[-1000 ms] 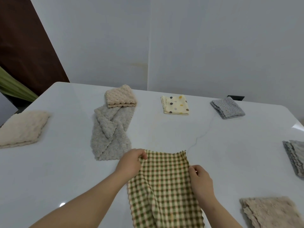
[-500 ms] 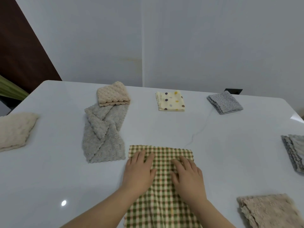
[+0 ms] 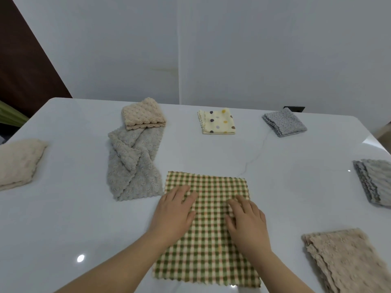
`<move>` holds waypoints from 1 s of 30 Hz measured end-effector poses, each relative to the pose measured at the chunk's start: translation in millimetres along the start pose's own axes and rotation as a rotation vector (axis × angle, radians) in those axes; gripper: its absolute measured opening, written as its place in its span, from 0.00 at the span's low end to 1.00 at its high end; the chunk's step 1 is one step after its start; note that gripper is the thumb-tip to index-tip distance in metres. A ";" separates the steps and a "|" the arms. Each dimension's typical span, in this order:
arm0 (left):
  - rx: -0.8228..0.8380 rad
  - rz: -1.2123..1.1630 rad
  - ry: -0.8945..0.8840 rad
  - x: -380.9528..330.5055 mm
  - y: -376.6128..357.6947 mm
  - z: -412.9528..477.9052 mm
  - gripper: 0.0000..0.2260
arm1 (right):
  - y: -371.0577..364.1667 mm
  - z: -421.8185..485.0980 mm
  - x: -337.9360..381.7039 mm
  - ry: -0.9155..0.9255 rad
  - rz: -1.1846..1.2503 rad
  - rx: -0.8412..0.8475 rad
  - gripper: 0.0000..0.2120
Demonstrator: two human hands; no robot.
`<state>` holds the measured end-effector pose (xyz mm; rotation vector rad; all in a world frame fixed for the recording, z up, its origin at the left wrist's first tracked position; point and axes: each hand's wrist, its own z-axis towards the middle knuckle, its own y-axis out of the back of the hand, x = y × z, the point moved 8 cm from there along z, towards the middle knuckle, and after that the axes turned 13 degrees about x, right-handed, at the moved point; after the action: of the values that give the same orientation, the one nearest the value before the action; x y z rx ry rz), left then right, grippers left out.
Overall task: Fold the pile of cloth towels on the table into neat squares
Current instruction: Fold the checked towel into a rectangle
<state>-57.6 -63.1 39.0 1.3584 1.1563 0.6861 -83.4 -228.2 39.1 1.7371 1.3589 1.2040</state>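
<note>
A green and cream checked towel (image 3: 209, 237) lies flat on the white table (image 3: 69, 218) right in front of me. My left hand (image 3: 173, 212) rests palm down on its left part, fingers straight. On the towel's right part my right hand (image 3: 246, 220) lies flat as well, fingers pointing away from me. An unfolded grey fluffy towel (image 3: 132, 166) lies crumpled just left of the checked one. A folded beige knobbly towel (image 3: 142, 114) sits at its far end.
Folded towels lie around the table: a cream one (image 3: 17, 162) at the left edge, a yellow dotted one (image 3: 218, 122) at the back, a grey dotted one (image 3: 284, 122) back right, a grey one (image 3: 374, 182) at the right edge, a tan one (image 3: 347, 261) near right.
Both hands let go of the checked towel's far corners and laid it down. They now press flat on it and have slid apart and toward me.
</note>
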 end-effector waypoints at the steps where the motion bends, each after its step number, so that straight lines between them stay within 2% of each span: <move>1: -0.035 -0.006 -0.019 -2.8 0.3 -7.9 0.17 | -2.6 -7.1 0.2 0.002 0.013 -0.031 0.19; 5: 0.026 0.046 -0.074 -6.7 -21.3 -29.8 0.18 | -13.1 -36.6 0.2 -0.009 -0.041 -0.238 0.14; 9: 0.024 0.170 -0.103 2.0 -34.6 -41.1 0.22 | -28.0 -59.5 -1.8 -0.061 -0.130 -0.285 0.14; 11: -0.009 0.174 -0.131 5.0 -31.9 -44.1 0.22 | -34.8 -67.2 -7.3 -0.106 -0.151 -0.291 0.18; 14: -0.141 0.062 -0.177 -0.4 -14.3 -57.2 0.16 | -36.8 -79.5 -9.2 -0.117 -0.115 -0.323 0.19; 16: -0.184 -0.033 -0.234 -8.7 -10.9 -72.5 0.12 | -36.6 -89.3 -3.0 -0.043 -0.079 -0.373 0.17; 19: -0.126 -0.043 -0.287 -16.4 -23.5 -95.0 0.08 | -48.3 -103.0 3.2 0.119 -0.041 -0.399 0.15; 23: -0.033 0.035 -0.261 -13.9 -39.5 -116.7 0.16 | -56.1 -113.6 -4.1 0.212 -0.100 -0.404 0.16; 25: -0.064 0.041 -0.278 -18.6 -34.0 -124.7 0.14 | -56.1 -116.6 -7.9 0.257 -0.129 -0.426 0.16; 27: -0.081 0.070 -0.288 -24.4 -32.1 -128.9 0.13 | -55.4 -117.8 -9.3 0.305 -0.155 -0.453 0.12; 29: -0.060 0.143 -0.225 -27.5 -32.2 -134.2 0.18 | -55.3 -122.8 -6.6 0.365 -0.183 -0.471 0.05; 30: -0.049 0.180 -0.194 -28.8 -31.2 -137.6 0.19 | -56.9 -124.1 -5.1 0.381 -0.191 -0.446 0.12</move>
<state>-200.0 -41.9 37.9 1.4648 0.8658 0.6896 -219.9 -225.0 36.7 1.0820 1.2983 1.6331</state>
